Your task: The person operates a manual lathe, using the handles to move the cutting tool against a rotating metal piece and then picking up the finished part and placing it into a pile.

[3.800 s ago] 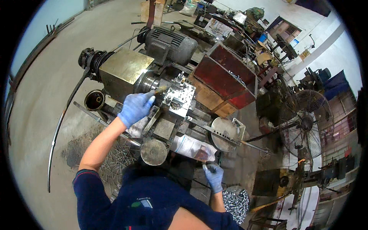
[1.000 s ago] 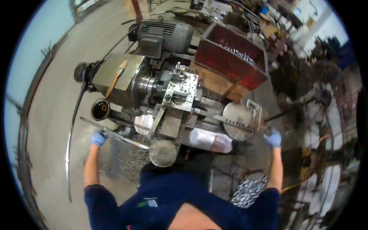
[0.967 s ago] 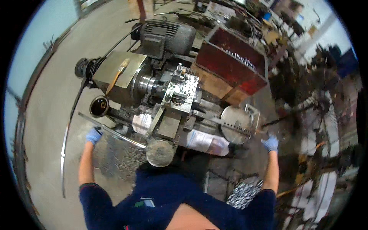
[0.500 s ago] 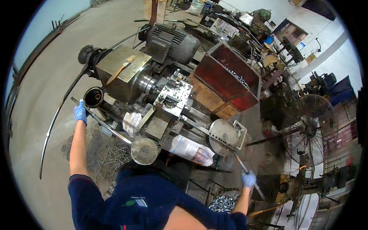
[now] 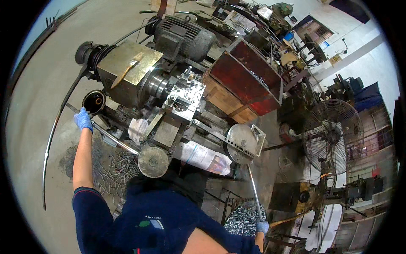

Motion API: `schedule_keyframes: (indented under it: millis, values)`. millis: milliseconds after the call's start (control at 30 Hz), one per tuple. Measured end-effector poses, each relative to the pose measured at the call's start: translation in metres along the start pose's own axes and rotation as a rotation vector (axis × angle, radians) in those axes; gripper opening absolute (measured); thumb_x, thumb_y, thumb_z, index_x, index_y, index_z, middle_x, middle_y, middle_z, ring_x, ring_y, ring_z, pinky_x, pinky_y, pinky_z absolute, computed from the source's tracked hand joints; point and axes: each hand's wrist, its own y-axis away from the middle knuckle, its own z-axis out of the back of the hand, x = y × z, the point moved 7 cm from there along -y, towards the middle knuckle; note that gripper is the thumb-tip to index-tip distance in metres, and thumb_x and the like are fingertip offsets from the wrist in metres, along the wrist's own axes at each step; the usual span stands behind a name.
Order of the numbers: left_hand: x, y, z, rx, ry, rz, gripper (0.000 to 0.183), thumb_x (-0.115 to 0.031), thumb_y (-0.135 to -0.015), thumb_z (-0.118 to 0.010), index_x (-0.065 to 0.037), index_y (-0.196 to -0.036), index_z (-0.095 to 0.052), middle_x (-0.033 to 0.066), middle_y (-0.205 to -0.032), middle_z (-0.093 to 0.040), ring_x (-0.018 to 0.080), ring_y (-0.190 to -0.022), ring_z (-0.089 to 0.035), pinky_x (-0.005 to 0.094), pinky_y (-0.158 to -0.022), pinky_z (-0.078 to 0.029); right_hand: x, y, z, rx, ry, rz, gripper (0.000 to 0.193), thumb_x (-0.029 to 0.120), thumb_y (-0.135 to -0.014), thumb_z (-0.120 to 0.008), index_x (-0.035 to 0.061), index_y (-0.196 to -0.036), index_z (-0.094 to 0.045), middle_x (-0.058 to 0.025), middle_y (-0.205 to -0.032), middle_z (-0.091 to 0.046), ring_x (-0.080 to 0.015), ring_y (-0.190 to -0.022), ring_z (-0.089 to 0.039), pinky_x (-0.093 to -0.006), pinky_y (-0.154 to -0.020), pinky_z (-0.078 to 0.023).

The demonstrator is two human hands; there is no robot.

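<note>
Head view: blue-gloved right hand (image 5: 262, 227) closed round lower end of silver metal rod (image 5: 254, 191), long axis up, slightly left, to round grey disc (image 5: 242, 136), right end of grimy metal lathe (image 5: 182, 101). Blue-gloved left hand (image 5: 83, 120) on long grey metal bar (image 5: 114, 138), lathe's near-left corner; finger closure unclear.

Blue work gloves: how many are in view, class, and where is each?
2: one blue glove on the left hand, over the long grey metal rod; another on the right hand, at the lower end of the slender silver rod.

Two gloved hands (image 5: 83, 120) (image 5: 262, 228), two gripped bars (image 5: 116, 139) (image 5: 254, 190), two round discs (image 5: 153, 161) (image 5: 242, 135), one brush (image 5: 122, 75), one fan (image 5: 333, 136)
</note>
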Motion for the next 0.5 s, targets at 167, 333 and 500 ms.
schedule_keyframes:
  millis: [167, 333, 500]
  values:
    - [-0.012, 0.014, -0.008, -0.002, -0.051, 0.024, 0.024, -0.017, -0.081, -0.059, 0.005, -0.070, -0.054, 0.0119, -0.058, -0.058, 0.0177, -0.043, -0.055, 0.0296, -0.038, -0.043, -0.005, 0.011, 0.001, -0.022, -0.032, -0.026, 0.050, 0.043, -0.065, -0.066, -0.0026, -0.085, -0.065, -0.0267, -0.090, -0.061, -0.0398, -0.090, -0.059, -0.0441, -0.078, -0.048]
    - [-0.012, 0.013, -0.004, -0.009, 0.009, 0.063, 0.022, -0.015, -0.082, -0.059, 0.005, -0.072, -0.054, 0.0114, -0.059, -0.057, 0.0173, -0.041, -0.053, 0.0288, -0.037, -0.041, 0.025, 0.027, 0.014, 0.222, 0.084, 0.072, 0.049, 0.035, -0.079, -0.055, 0.0080, -0.119, -0.052, -0.0147, -0.123, -0.050, -0.0272, -0.115, -0.048, -0.0345, -0.097, -0.038]
    - [-0.003, 0.004, -0.006, 0.003, 0.066, 0.049, 0.018, -0.013, -0.083, -0.057, 0.004, -0.079, -0.052, 0.0105, -0.058, -0.056, 0.0166, -0.040, -0.051, 0.0285, -0.036, -0.041, 0.040, 0.038, 0.018, 0.287, 0.081, 0.222, 0.050, 0.025, -0.087, -0.044, 0.0128, -0.135, -0.036, -0.0062, -0.140, -0.034, -0.0213, -0.128, -0.033, -0.0290, -0.107, -0.026]
